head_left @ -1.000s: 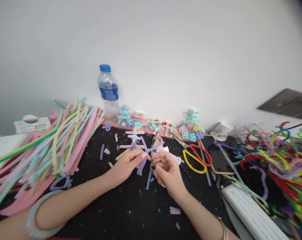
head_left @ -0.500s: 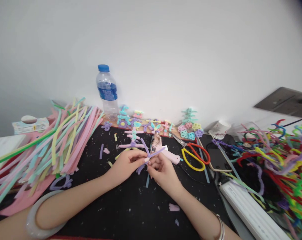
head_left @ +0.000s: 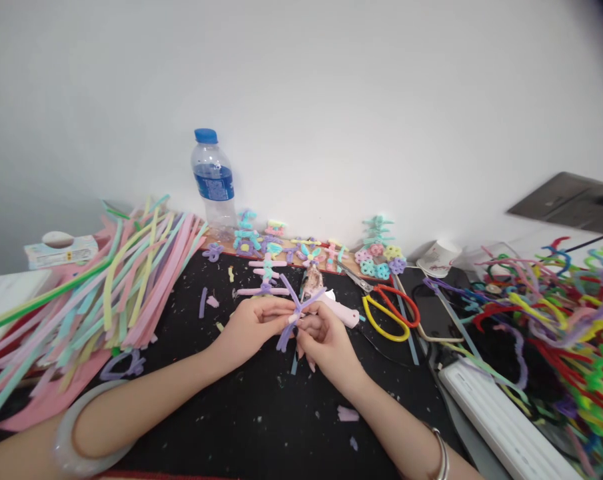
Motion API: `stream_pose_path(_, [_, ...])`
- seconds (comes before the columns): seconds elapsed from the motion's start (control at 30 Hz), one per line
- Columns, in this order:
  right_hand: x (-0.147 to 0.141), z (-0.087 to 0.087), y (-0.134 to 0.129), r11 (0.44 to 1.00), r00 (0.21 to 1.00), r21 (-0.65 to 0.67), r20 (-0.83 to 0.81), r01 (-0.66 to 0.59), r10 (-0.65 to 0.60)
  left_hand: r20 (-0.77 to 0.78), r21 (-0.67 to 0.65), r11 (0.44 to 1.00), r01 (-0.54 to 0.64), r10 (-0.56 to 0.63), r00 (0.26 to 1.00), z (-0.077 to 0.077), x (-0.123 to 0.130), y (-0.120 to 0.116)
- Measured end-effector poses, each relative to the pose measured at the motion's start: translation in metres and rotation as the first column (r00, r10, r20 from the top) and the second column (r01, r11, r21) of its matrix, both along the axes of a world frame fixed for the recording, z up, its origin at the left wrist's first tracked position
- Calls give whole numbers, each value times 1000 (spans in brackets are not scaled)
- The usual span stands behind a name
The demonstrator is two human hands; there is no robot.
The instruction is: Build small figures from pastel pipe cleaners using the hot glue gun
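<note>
Between both hands is a purple pipe cleaner piece (head_left: 290,289), with two prongs spread upward in a V and doubled ends hanging below. My left hand (head_left: 255,328) pinches its middle from the left. From the right, the fingers of my right hand (head_left: 327,339) close on the same middle, where the exact grip is partly hidden. Just behind the hands lie a pastel pipe cleaner figure with pink crossbars (head_left: 264,291) and a pink hot glue gun (head_left: 342,312). A short blue strip (head_left: 294,364) lies under the fingers.
Scissors with red and yellow handles (head_left: 392,320) lie right of the glue gun. Loose pastel pipe cleaners (head_left: 131,280) pile at left, bright ones (head_left: 571,333) at right. A water bottle (head_left: 214,183), finished flowers (head_left: 381,260), a phone (head_left: 435,313) and a white power strip (head_left: 501,420) surround the black mat (head_left: 261,427).
The purple piece has turned slightly, and its lower ends now hang more upright. My right fingers have shifted a little around its middle; the left hand is nearly unmoved.
</note>
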State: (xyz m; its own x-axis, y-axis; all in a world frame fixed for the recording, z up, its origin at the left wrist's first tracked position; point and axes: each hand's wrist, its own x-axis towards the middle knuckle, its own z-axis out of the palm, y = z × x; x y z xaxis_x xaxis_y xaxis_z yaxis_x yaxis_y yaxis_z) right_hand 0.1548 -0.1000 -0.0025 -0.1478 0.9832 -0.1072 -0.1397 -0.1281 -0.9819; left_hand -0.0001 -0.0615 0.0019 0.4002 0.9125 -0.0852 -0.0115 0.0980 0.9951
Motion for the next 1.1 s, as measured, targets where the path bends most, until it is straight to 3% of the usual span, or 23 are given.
stream_pose_path(0.2, [0,-1,-1,999,999,5,19,-34,34,18,-14,1000,-9,9,1000,2,-1,1])
stream_pose_path(0.43, [8,-2,-4,988,981,126,160,86,-106,59,-16,997,-76,77,995,3,-6,7])
stream_pose_path(0.63, [15,-1,-5,973,943,175,270,153,-197,258,-217,967,130,-72,964,5,-8,8])
stream_pose_path(0.73, [17,-1,-5,966,930,210,300,150,-210,352,-290,937,197,-87,932,5,-10,9])
stream_pose_path(0.93, [18,0,-7,951,890,277,387,139,-243,567,-354,827,437,-182,803,3,-16,15])
stream_pose_path(1.0, [19,0,-7,950,885,286,399,129,-241,570,-394,801,451,-172,803,3,-16,15])
stream_pose_path(1.1, [19,-1,-7,950,888,294,400,110,-227,505,-437,804,403,-151,850,4,-14,14])
